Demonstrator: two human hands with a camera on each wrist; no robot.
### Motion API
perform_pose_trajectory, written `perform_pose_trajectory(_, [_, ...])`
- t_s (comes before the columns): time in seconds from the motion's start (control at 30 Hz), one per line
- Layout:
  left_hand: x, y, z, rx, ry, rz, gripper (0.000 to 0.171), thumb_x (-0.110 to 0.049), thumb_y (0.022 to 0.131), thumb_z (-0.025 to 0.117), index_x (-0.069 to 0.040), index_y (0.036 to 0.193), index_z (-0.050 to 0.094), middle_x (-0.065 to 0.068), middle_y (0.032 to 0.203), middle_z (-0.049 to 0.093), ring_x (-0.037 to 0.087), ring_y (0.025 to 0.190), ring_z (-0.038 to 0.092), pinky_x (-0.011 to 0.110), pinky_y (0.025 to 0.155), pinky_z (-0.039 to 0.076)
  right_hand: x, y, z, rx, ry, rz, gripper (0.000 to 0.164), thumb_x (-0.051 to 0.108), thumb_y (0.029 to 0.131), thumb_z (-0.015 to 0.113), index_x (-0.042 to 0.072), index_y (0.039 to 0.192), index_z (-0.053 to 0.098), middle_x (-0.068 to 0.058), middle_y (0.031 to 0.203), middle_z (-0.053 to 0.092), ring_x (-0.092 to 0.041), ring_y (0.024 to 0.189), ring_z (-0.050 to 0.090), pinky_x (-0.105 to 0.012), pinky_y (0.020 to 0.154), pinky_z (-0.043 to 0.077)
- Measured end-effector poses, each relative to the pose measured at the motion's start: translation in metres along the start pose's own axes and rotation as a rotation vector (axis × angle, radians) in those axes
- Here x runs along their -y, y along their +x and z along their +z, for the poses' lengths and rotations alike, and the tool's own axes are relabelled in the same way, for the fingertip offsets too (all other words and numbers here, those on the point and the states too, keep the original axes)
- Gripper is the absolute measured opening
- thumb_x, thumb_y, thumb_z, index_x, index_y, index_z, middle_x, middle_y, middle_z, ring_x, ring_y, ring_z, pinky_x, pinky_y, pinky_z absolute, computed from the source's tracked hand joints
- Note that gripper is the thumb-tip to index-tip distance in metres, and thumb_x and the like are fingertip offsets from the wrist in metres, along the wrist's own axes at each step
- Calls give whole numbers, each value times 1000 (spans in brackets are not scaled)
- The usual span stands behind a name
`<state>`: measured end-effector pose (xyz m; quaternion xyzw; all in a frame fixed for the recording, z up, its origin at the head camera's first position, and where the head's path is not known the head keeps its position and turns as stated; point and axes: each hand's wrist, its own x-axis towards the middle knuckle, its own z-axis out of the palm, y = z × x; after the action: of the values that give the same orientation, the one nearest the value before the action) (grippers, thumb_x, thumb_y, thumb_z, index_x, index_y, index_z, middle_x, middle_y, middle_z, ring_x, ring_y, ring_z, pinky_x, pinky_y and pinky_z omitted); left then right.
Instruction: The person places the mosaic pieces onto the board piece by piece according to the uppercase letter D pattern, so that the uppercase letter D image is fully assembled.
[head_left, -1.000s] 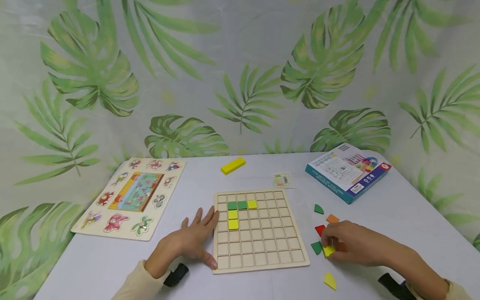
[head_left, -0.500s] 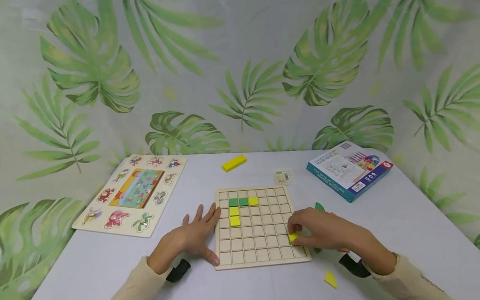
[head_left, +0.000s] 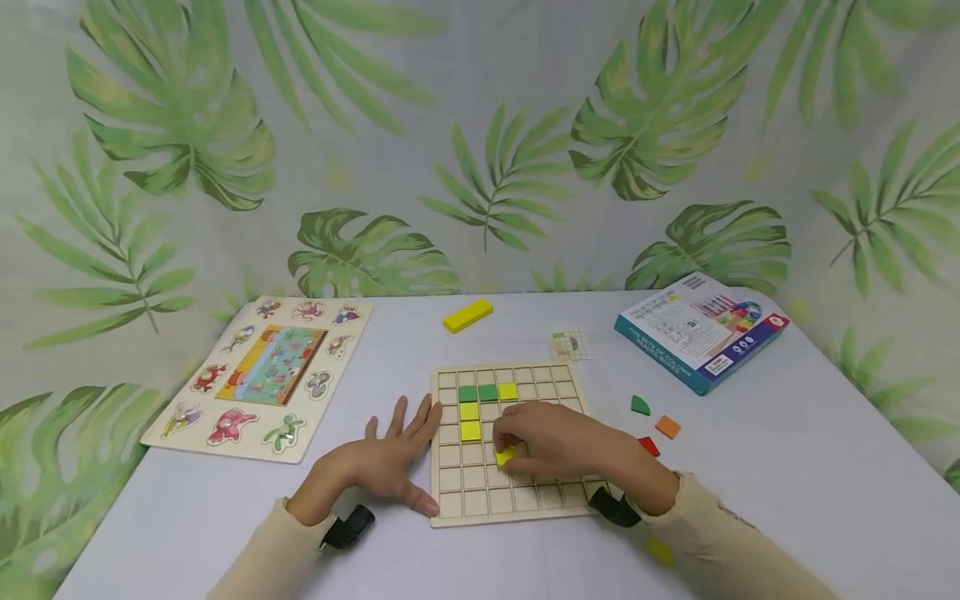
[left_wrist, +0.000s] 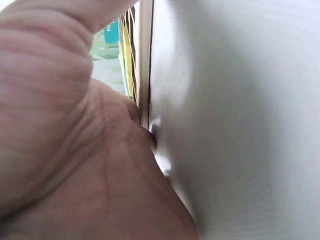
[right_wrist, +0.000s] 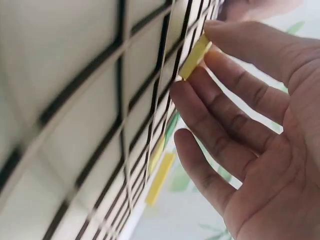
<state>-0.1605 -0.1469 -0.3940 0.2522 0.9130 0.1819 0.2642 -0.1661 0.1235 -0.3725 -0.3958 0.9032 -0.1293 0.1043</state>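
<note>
Grid board (head_left: 476, 477) matt pale wood; yellow tile (right_wrist: 195, 60) smooth, matt; box (head_left: 697, 329) smooth card; backdrop (head_left: 517, 75) cloth

Soft, even light; faint shadows on the surface (head_left: 480, 567). The left wrist view is hazy; the right blurs the board (right_wrist: 95, 105) where nearest.

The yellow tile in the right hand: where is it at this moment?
In the head view, the yellow tile is pinched by the right hand near the middle of the wooden grid board, below and right of two other yellow tiles.
</note>
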Motion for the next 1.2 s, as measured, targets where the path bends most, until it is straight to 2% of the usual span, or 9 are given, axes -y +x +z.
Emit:
perform_pose_trajectory(0.2, [3,3,2,20,-34,18,129,-53,77,81,-10,161,-7,11,167,-19,41,150,-25,75,112,-8,15,21,5,-10,-85,2,11,24,88,76,18,95,70,9,86,62,-4,75,51,-23,73,50])
perform_pose_trajectory(0.47, [7,4,4,21,-25,16,129,-56,77,80,-11,161,-6,10,168,-18,40,150,-25,75,112,-7,25,39,8,-10,-177,-34,13,24,85,79,17,92,70,10,84,62,-3,72,52,-22,69,49])
perform_pose_trajectory(0.73, [6,3,1,18,-9,27,129,-56,78,80,-9,161,-6,12,167,-18,42,151,-23,76,112,-5,27,43,8,-2,-206,6,19,31,82,84,21,90,70,13,82,59,-2,73,52,-22,68,49])
perform_pose_trajectory(1.0, [6,2,-1,20,-14,22,128,-55,78,80,-9,161,-6,12,168,-17,43,151,-23,76,111,-4,26,45,9,-47,-227,57,29,39,76,87,19,84,67,14,74,58,-3,66,51,-22,62,46])
perform_pose_trajectory(1.2, [6,3,-1,21,-13,23,128,-55,78,80,-9,161,-6,12,168,-17,42,151,-23,76,112,-5,31,42,8,-23,-195,94,25,35,79,86,18,90,71,12,78,61,-3,68,52,-21,64,48])
